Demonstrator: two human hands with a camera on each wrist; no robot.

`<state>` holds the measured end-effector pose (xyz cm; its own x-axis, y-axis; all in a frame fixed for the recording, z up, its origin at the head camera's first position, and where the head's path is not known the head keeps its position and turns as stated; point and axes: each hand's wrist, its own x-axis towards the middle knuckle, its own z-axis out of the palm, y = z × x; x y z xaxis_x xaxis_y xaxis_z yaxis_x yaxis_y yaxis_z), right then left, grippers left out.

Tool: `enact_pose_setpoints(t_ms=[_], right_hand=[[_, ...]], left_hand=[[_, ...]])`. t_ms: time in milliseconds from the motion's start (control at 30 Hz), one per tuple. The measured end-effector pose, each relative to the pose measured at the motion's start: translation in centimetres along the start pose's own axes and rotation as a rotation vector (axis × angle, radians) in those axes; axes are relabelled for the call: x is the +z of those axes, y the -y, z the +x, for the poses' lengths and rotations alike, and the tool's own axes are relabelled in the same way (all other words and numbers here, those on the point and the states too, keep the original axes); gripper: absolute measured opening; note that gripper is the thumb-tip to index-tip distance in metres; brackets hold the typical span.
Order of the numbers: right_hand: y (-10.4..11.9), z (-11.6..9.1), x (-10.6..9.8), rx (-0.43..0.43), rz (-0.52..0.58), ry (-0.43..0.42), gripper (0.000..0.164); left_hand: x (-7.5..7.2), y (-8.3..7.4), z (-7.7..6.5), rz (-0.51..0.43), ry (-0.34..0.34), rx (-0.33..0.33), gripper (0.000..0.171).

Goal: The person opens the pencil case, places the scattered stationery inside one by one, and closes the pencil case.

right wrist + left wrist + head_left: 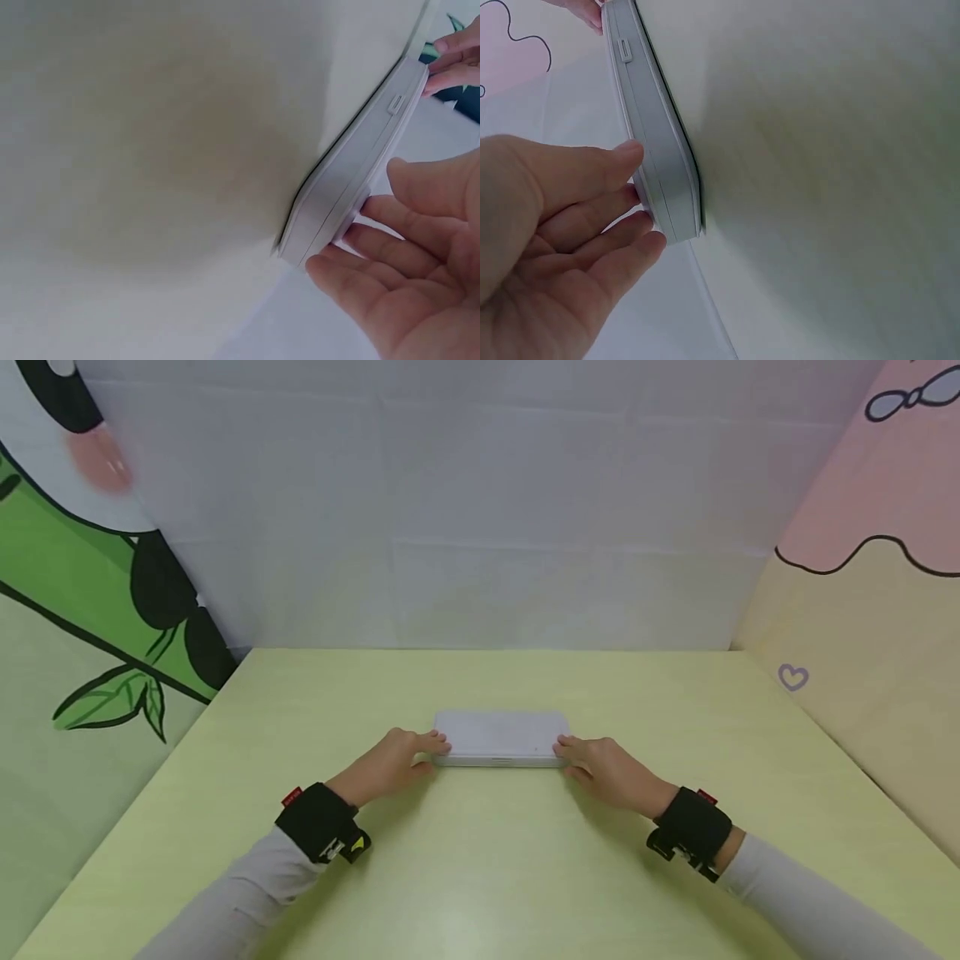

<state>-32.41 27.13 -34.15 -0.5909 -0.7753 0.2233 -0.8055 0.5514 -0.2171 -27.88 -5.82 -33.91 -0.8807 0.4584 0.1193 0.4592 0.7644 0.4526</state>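
A flat, pale grey-white rectangular case lies on the table, its small latch on the long front side. At the case's left end is my left hand; its fingertips meet the end and the thumb tip overlaps the lid's edge in the left wrist view. My right hand touches the opposite end with its fingertips. In the right wrist view that hand's thumb stands away from the fingers, near the lid's edge. The lid is down, so the inside is hidden.
The pale yellow table reaches back to a plain whitish cloth wall. Printed panels flank it: a green leafy one on the left, a pink and cream one on the right. Both wrists wear black bands.
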Motion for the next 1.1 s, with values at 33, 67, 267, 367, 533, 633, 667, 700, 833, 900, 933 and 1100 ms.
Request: enact_pose_setpoints(t_ms=[33,67,267,367,533,633,667,700,833,900,933,1100], right_hand=[[-0.4,0.4,0.2,-0.001,0.005,0.002,0.036],[-0.7,0.8,0.3,-0.001,0.01,0.002,0.035],[-2.5,2.9,0.6,0.037,0.08,-0.003,0.031],[-3.1,4.1,0.6,0.054,0.115,-0.011,0.03],[-3.8,5.7,-0.1,0.109,0.118,-0.005,0.032],[-3.7,6.8,-1.0,0.225,0.164,0.043,0.038],[-3.6,7.1,-1.3,0.27,0.173,0.054,0.041],[-3.4,7.4,-1.4,0.315,0.177,0.062,0.045],[-1.1,7.2,-1.4,0.467,0.235,0.03,0.053],[0.8,6.2,-0.8,0.487,0.255,-0.045,0.052],[1.8,5.6,-0.5,0.493,0.257,-0.088,0.053],[4.7,3.9,1.1,0.491,0.157,-0.318,0.06]], left_hand=[[0.0,0.3,0.4,-0.007,-0.003,-0.01,0.036],[0.1,0.6,0.7,-0.01,-0.003,-0.019,0.036],[0.2,2.0,3.0,0.002,-0.019,-0.051,0.031],[-0.4,2.5,4.1,0.015,-0.025,-0.058,0.028],[-1.5,3.0,6.1,0.017,-0.008,-0.091,0.029],[-2.3,2.5,7.9,0.043,0.015,-0.129,0.027],[-2.5,2.0,8.6,0.064,0.015,-0.162,0.029],[-2.6,1.5,9.2,0.094,0.009,-0.198,0.033],[-1.7,-1.5,9.0,0.335,-0.16,-0.295,0.041],[-0.6,-2.8,7.4,0.472,-0.329,-0.276,0.043],[0.0,-3.5,6.5,0.519,-0.417,-0.251,0.044],[2.7,-5.0,3.9,0.492,-0.659,-0.167,0.059]])
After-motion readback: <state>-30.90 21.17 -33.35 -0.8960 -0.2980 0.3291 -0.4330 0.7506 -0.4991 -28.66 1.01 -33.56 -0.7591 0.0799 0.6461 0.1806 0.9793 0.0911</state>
